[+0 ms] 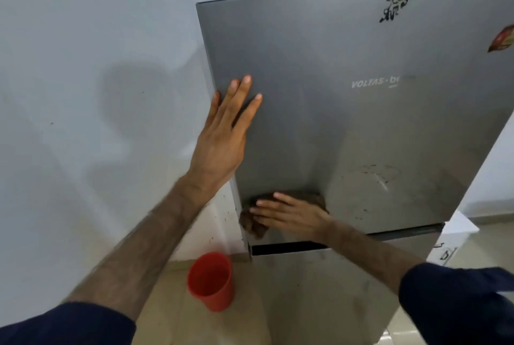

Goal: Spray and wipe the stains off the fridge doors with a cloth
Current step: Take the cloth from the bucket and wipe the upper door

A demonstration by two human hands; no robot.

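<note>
A grey fridge fills the right side; its upper door [347, 122] carries a "VOLTAS" logo and faint dark smears [375, 177] low down. My left hand [225, 136] lies flat and open against the door's left edge. My right hand [289, 215] presses a brown cloth [256, 222] onto the bottom left corner of the upper door, fingers spread over it. Below a dark gap is the lower door [319, 289]. No spray bottle is in view.
A red plastic cup [211, 280] stands on the beige floor beside the fridge's lower left. A white wall [97, 94] is to the left. A torn black sticker [395, 5] and a red sticker [503, 38] sit high on the upper door.
</note>
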